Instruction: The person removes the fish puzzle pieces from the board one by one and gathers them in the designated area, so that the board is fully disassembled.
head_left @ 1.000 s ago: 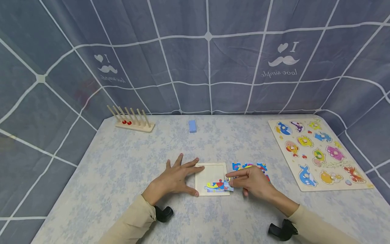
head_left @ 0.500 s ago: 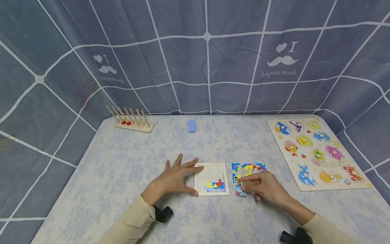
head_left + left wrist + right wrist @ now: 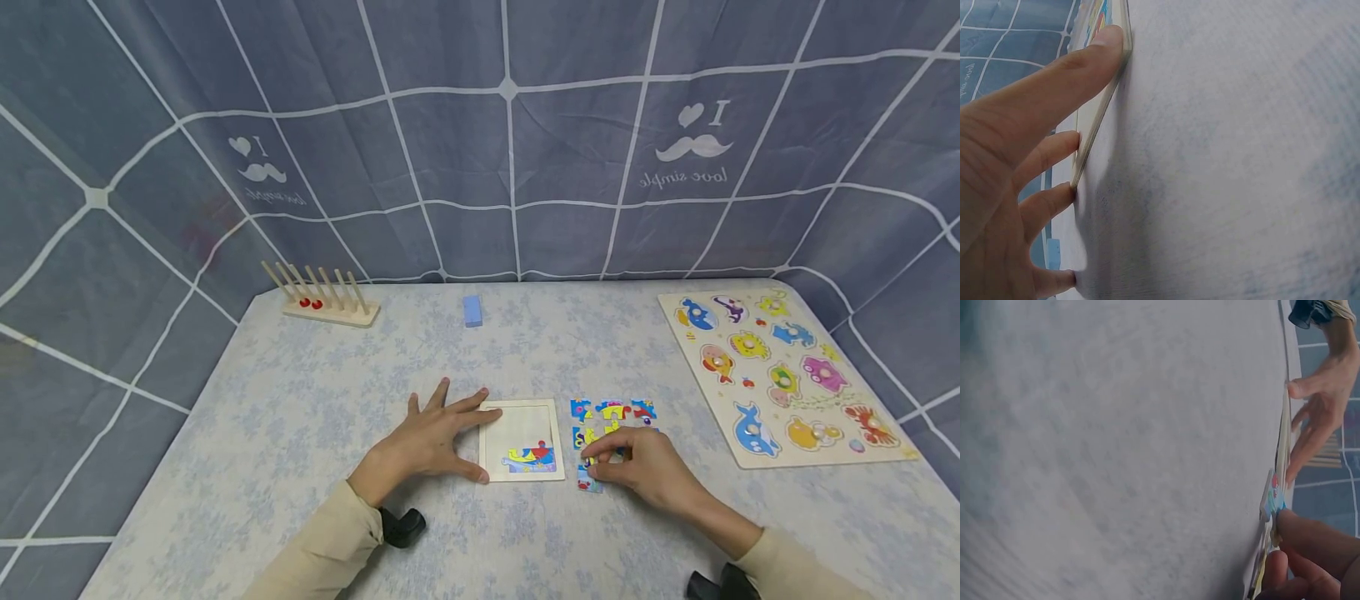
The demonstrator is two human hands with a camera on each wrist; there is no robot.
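My left hand (image 3: pixel 427 437) rests with spread, straight fingers at the left side of a square wooden puzzle tray (image 3: pixel 559 433). In the left wrist view its thumb (image 3: pixel 1107 39) lies on the tray's rim. Joined jigsaw pieces (image 3: pixel 529 458) with a colourful picture lie in the tray's lower right corner. Right of the tray, my right hand (image 3: pixel 648 467) pinches a blue jigsaw piece (image 3: pixel 588 480) between thumb and fingers; the right wrist view shows this jigsaw piece (image 3: pixel 1270 495) tilted. Several loose jigsaw pieces (image 3: pixel 612 410) lie beyond that hand, partly hidden by it.
A large animal peg puzzle board (image 3: pixel 780 375) lies at the right. At the back left stands a wooden peg rack (image 3: pixel 333 308) with two red beads. A small blue block (image 3: pixel 472 311) sits at the back middle, before a grey-blue curtain (image 3: pixel 450 167).
My right hand has moved right, away from the tray, taking the jigsaw piece to the loose ones, then shifted slightly down and left. The left hand keeps its place.
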